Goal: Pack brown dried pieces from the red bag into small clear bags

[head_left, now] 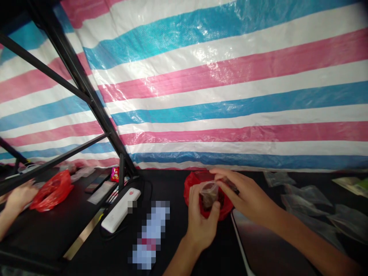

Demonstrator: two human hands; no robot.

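My left hand [202, 226] is closed around a small clear plastic bag [210, 193], its mouth turned up. Brownish contents show through the film; their kind is not clear. At the bag's rim, my right hand [244, 195] has its fingers bent and drawn together, and something dark shows beside them. What those fingers hold is too blurred to name. Directly beneath both hands lies a red plastic bag [189, 184], spread open, with dark contents partly hidden by the hands.
Several clear plastic bags [304, 195] lie at the right, beside a dark flat device [267, 245]. A white power strip [120, 211] lies left of a blurred-out packet [151, 237]. Beyond the black metal frame [86, 99], another person's hand [21, 197] touches a red bag [54, 191].
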